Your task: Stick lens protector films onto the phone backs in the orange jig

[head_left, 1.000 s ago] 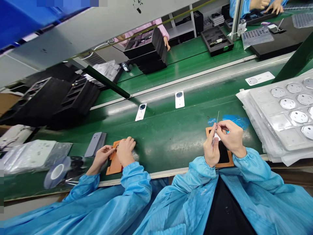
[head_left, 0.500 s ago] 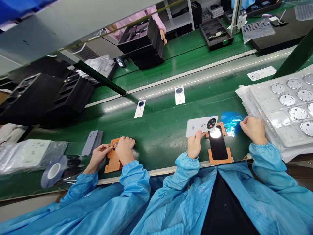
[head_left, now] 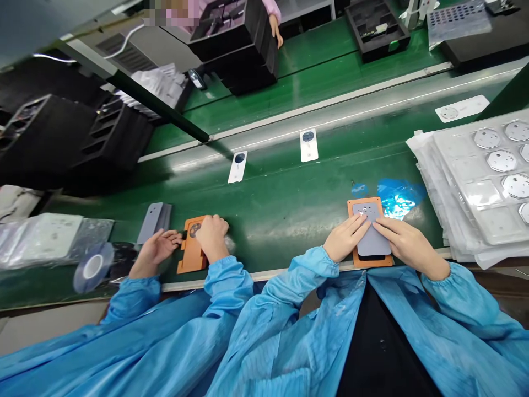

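A grey phone back cover point(head_left: 374, 240) with camera holes lies over an orange fixture point(head_left: 355, 207), and a black edge shows beneath its lower end. My left hand point(head_left: 346, 237) rests on the cover's left side, fingers stretched out. From the right, my right hand point(head_left: 407, 242) lies on it with fingers extended and close together. The fingertips of both hands almost meet near the cover's middle. Both thumbs are largely hidden. Crumpled blue film point(head_left: 399, 197) sits just beyond my right hand, and a smaller blue scrap point(head_left: 359, 190) lies behind the fixture.
At my left, a co-worker's hands point(head_left: 212, 237) work at another orange fixture point(head_left: 192, 253). Grey covers point(head_left: 154, 221) and a tape roll point(head_left: 93, 268) lie farther left. White panels point(head_left: 308, 146) lie on the green bench. Stacked clear trays point(head_left: 467, 207) stand at right.
The white panel in my left hand is out of sight; a grey cover now lies on the fixture. My right hand has left the blue film, and both hands are on the cover.
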A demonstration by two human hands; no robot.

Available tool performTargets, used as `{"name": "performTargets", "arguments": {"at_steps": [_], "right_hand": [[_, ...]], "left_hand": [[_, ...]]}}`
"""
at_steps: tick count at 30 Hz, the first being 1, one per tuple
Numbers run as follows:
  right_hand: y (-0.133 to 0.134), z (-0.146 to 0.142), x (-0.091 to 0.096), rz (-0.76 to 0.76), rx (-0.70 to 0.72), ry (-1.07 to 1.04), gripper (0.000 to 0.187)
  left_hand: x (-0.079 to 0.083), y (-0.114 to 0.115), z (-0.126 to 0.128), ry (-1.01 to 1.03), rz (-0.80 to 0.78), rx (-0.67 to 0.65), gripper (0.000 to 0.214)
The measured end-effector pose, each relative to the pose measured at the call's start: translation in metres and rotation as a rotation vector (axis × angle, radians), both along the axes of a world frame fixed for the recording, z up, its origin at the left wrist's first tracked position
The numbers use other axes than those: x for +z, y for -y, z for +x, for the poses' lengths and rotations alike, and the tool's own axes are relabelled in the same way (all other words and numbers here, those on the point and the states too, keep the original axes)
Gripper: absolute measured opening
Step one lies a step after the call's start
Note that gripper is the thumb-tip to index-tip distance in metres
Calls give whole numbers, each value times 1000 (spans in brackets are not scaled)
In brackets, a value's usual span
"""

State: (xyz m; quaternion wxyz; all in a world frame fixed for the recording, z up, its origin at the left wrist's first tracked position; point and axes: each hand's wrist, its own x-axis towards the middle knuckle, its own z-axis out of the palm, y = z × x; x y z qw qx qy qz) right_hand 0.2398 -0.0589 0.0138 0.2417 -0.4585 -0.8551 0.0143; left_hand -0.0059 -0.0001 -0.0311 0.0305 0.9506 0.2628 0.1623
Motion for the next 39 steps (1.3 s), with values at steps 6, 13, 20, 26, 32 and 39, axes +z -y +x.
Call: {"name": "performTargets", "arguments": {"at_steps": [6, 13, 20, 26, 32, 39], "right_hand": [[-13, 2, -15, -27, 23, 110, 44], [-33, -2, -28, -96, 25, 248, 52], [-18, -5, -20, -116, 28, 290, 58], [-5, -6, -15, -129, 37, 292, 66], [-11, -7, -15, -138, 57, 307, 70], [-6, -9, -17, -153, 39, 298, 80]], "left_hand": [[2, -6, 2, -144, 2, 64, 41], [5, -13, 11, -131, -92, 99, 30], [5, 5, 8, -108, -79, 112, 37], [15, 15, 2, -125, -64, 89, 43], [21, 13, 6, -177, -157, 100, 45], [27, 13, 10, -244, -148, 122, 51]]}}
